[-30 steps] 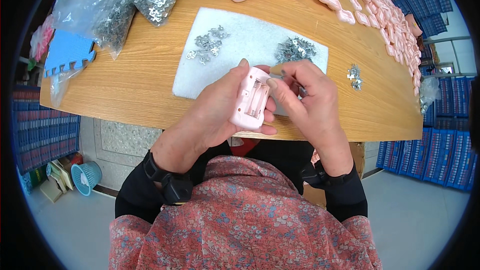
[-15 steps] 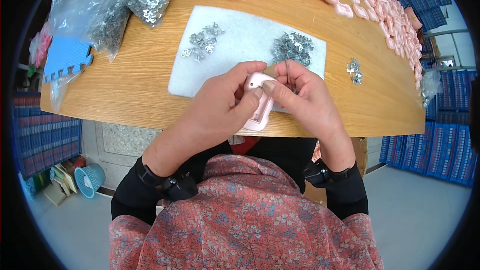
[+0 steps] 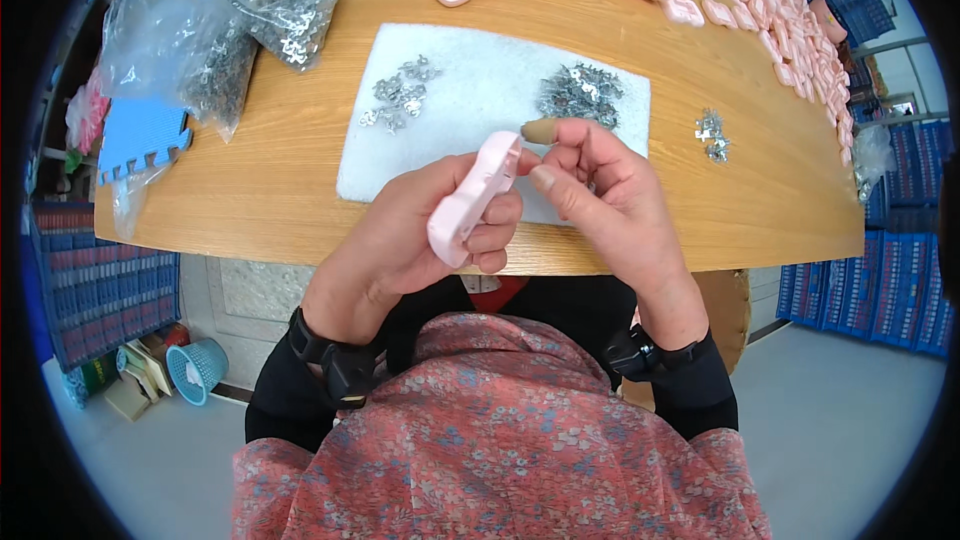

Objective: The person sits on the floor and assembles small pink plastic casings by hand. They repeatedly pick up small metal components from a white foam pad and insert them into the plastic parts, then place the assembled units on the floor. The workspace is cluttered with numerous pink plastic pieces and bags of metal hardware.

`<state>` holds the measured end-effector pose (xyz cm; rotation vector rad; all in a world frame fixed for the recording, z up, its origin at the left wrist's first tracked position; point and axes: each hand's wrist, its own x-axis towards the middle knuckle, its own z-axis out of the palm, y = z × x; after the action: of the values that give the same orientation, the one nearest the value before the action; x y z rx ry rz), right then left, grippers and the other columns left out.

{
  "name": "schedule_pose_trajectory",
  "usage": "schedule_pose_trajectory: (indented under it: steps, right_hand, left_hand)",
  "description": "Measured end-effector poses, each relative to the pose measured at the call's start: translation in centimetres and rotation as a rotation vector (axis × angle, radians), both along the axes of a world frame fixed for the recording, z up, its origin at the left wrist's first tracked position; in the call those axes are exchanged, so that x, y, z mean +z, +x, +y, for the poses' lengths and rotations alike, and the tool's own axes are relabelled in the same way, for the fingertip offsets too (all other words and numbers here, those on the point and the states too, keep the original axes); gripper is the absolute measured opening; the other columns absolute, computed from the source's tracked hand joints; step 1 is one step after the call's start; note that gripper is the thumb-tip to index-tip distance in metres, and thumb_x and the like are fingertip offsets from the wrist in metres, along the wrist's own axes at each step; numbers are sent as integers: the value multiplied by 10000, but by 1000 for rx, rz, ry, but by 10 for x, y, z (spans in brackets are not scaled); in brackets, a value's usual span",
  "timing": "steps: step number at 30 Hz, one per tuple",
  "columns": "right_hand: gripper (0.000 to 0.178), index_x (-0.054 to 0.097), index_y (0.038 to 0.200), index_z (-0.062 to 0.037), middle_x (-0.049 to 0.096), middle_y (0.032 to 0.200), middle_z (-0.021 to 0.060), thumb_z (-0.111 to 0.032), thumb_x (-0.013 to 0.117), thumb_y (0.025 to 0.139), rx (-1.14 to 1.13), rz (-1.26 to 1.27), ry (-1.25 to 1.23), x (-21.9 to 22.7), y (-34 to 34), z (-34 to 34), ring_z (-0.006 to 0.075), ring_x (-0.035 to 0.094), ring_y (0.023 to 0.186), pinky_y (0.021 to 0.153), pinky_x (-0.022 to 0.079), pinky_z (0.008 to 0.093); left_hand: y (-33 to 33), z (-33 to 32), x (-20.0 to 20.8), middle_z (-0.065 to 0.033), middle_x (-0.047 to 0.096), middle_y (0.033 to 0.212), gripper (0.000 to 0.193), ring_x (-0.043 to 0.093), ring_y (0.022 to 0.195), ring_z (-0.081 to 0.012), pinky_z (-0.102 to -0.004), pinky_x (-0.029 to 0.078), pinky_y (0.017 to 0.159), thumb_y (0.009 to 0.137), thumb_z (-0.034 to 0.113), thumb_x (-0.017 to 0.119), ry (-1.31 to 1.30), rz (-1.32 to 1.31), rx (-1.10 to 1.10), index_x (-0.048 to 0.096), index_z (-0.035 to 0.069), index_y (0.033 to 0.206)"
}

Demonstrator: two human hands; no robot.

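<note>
My left hand (image 3: 415,225) is closed around a pale pink plastic casing (image 3: 470,202), its fingers wrapped underneath. The casing is tilted up on its long edge, its hollow side facing right. At its upper end is my right hand (image 3: 610,180), with a brown cover (image 3: 540,130) on the index fingertip. That index finger reaches toward the casing's top; the thumb points at its side and the other fingers curl in. What those curled fingers hold, if anything, is hidden. Behind the hands, a white padded mat (image 3: 480,60) bears a loose metal-clip pile (image 3: 400,95) and a denser pile (image 3: 580,95).
More pink casings (image 3: 735,0) are heaped along the far right of the wooden table (image 3: 300,190). A few metal clips (image 3: 712,135) lie right of the mat. Clear bags of metal parts (image 3: 285,0) and a blue foam tile (image 3: 145,135) occupy the far left.
My left hand has turned the casing from face up to on edge and shifted it slightly left. My right thumb has come off the casing's face, and the right index finger has straightened.
</note>
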<state>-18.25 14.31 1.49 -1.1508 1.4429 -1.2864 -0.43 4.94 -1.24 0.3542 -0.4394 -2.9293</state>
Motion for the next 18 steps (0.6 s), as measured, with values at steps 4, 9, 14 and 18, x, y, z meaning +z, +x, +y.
schedule_pose_trajectory:
  steps: [4,9,14,18]
  right_hand:
    - [200,629,1017,8,464,727,-63,-88,732,876,5,99,40,5,0,0,33,405,673,609,383,200]
    - [198,650,953,9,429,663,-77,-119,762,853,44,180,104,0,-14,-2,34,385,643,581,375,207]
    - [182,664,961,3,490,700,-68,-133,746,871,-16,43,113,2,-15,0,32,423,668,606,391,202]
    - [176,675,971,14,537,742,-57,-139,720,895,-121,94,123,8,-21,0,29,451,700,625,414,215]
  left_hand:
    - [0,2,-9,24,409,780,336,374,618,-76,-230,322,550,1028,303,348,138,79,-55,518,105,1239]
    - [-1,4,-12,26,395,793,320,365,640,-71,-227,305,549,1025,313,350,127,100,-110,531,146,1229]
    - [2,1,-14,24,392,797,406,365,645,-77,-232,321,551,1019,315,369,154,136,-124,500,71,1316]
    - [8,-1,-11,-9,439,849,565,416,639,-123,-267,360,556,985,354,473,12,15,-22,418,0,1422]
